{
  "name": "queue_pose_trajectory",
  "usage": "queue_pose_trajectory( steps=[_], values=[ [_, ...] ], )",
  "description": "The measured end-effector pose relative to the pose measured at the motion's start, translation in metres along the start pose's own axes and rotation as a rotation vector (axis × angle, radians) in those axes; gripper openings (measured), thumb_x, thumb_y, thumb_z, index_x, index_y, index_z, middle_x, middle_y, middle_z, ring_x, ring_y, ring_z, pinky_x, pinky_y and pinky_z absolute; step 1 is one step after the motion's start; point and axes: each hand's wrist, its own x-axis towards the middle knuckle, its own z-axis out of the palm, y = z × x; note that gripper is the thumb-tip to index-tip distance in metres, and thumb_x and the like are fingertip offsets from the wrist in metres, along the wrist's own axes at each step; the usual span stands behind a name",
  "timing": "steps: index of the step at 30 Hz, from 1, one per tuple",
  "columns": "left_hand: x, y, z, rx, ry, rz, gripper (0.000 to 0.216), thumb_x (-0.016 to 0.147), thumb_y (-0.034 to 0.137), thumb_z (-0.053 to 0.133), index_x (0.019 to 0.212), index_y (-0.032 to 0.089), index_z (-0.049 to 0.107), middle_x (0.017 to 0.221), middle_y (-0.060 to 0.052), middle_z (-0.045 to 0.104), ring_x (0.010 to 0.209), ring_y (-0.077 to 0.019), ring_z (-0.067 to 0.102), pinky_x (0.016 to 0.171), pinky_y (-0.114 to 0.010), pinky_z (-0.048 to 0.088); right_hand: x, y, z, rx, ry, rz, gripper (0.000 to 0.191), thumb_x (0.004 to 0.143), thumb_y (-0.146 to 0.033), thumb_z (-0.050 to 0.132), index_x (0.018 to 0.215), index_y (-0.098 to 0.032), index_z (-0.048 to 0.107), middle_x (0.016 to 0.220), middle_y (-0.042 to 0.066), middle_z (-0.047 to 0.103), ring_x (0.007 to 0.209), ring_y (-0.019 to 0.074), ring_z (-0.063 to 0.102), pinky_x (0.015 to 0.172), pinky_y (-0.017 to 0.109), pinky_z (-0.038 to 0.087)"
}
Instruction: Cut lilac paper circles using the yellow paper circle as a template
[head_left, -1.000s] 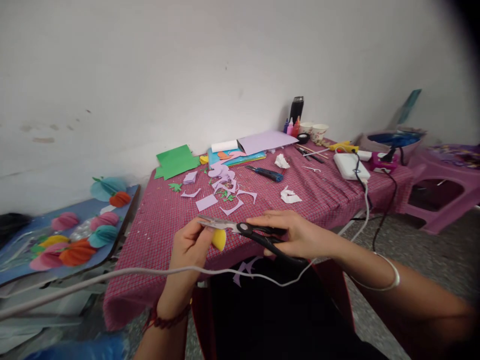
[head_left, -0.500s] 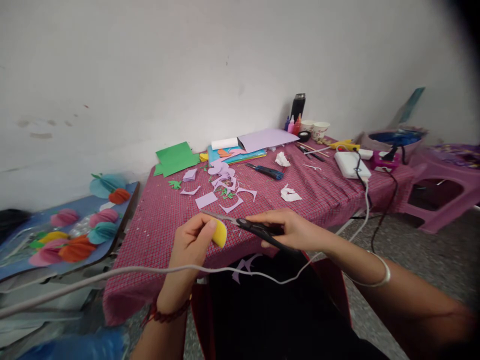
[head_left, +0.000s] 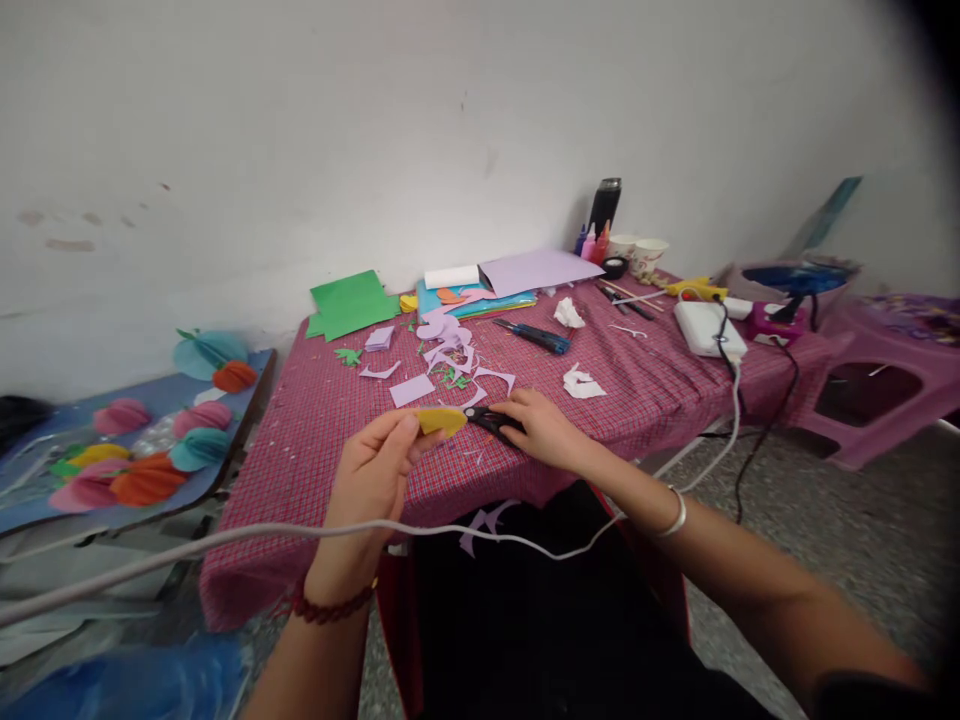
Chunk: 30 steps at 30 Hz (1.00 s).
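Observation:
Between the thumb and fingers of my left hand is a small yellow piece of paper with a curved edge. My right hand has its fingers on the black handles of the scissors, low over the table's near part. The yellow paper hides most of the blades. Beyond my hands lie lilac paper scraps, a lilac rectangle and small green clippings.
A utility knife, crumpled tissue and green sheets lie on the checked tablecloth. A white cable crosses in front of my forearms. Paper pumpkins sit on a blue board at left. A power bank lies at right.
My right hand has moved forward and left with the scissors, lowering them toward the tabletop. My left hand has turned the yellow paper, which now points to the right.

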Motion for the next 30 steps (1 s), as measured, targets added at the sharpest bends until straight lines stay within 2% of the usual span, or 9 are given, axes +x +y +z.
queue_pose_trajectory(
  steps=[3,6,8,10,14,17,20,26,30],
  values=[
    [0.001,-0.003,-0.002,0.031,0.028,0.045,0.012,0.081,0.024,0.064,0.081,0.017,0.074,0.086,-0.006,0.075,0.082,-0.0166,0.070,0.084,-0.032,0.056,-0.002,0.002,0.004,0.086,0.078,0.008,0.029,0.084,-0.016,0.057,0.111,-0.017,0.066,0.097,0.010,0.061,0.094,0.0217,0.054,0.085,0.037,0.042],
    [0.002,-0.006,-0.005,0.056,0.030,0.061,0.011,0.081,0.025,0.066,0.084,0.019,0.074,0.089,-0.005,0.075,0.084,-0.0171,0.070,0.086,-0.033,0.055,-0.008,-0.009,-0.002,0.386,0.157,0.047,0.021,0.086,-0.019,0.055,0.103,-0.017,0.067,0.092,0.007,0.062,0.089,0.0188,0.056,0.083,0.036,0.043],
    [0.000,-0.006,-0.006,0.138,0.004,0.079,0.016,0.084,0.028,0.061,0.088,0.019,0.074,0.093,-0.006,0.075,0.088,-0.0187,0.069,0.089,-0.036,0.053,-0.014,-0.026,-0.011,0.721,0.130,0.118,0.018,0.088,-0.026,0.055,0.099,-0.017,0.066,0.088,0.005,0.064,0.078,0.0150,0.057,0.075,0.032,0.046],
    [-0.002,-0.004,-0.006,0.324,-0.032,0.136,0.022,0.089,0.030,0.054,0.093,0.020,0.074,0.099,-0.007,0.074,0.096,-0.0201,0.067,0.093,-0.037,0.051,-0.020,-0.046,-0.019,1.049,0.026,0.139,0.025,0.088,-0.035,0.057,0.103,-0.017,0.065,0.088,0.004,0.065,0.075,0.0132,0.059,0.072,0.029,0.047],
    [-0.007,0.000,-0.001,0.715,-0.117,0.356,0.020,0.088,0.024,0.055,0.094,0.021,0.073,0.102,-0.006,0.072,0.099,-0.0196,0.064,0.092,-0.035,0.049,-0.029,-0.074,-0.026,1.382,-0.051,0.098,0.036,0.086,-0.045,0.060,0.108,-0.016,0.062,0.086,0.003,0.064,0.067,0.0095,0.057,0.065,0.025,0.047],
    [-0.009,-0.001,0.003,0.796,-0.198,0.430,0.019,0.086,0.020,0.056,0.094,0.021,0.073,0.100,-0.006,0.072,0.096,-0.0193,0.065,0.089,-0.035,0.051,-0.028,-0.078,-0.023,1.467,0.016,0.171,0.030,0.083,-0.044,0.064,0.092,-0.015,0.063,0.080,0.002,0.064,0.060,0.0073,0.054,0.059,0.022,0.045],
    [-0.009,-0.005,0.005,0.821,-0.222,0.445,0.018,0.085,0.019,0.056,0.092,0.022,0.073,0.098,-0.007,0.072,0.094,-0.0197,0.066,0.087,-0.036,0.051,-0.026,-0.076,-0.019,1.488,0.074,0.229,0.027,0.080,-0.041,0.068,0.079,-0.014,0.061,0.072,0.000,0.063,0.055,0.0062,0.053,0.056,0.020,0.044],
    [-0.008,-0.011,0.004,0.831,-0.265,0.440,0.016,0.083,0.019,0.059,0.091,0.024,0.073,0.099,-0.006,0.071,0.095,-0.0202,0.065,0.087,-0.036,0.051,-0.027,-0.074,-0.015,1.549,0.047,0.268,0.033,0.079,-0.047,0.067,0.075,-0.015,0.059,0.069,0.000,0.064,0.051,0.0061,0.053,0.053,0.020,0.042],
    [-0.011,-0.011,0.003,0.809,-0.268,0.386,0.017,0.084,0.020,0.058,0.094,0.024,0.072,0.100,-0.006,0.070,0.096,-0.0201,0.064,0.087,-0.035,0.051,-0.027,-0.075,-0.012,1.562,0.064,0.265,0.035,0.075,-0.048,0.071,0.075,-0.015,0.059,0.067,-0.001,0.064,0.051,0.0061,0.053,0.051,0.019,0.042]
  ],
)
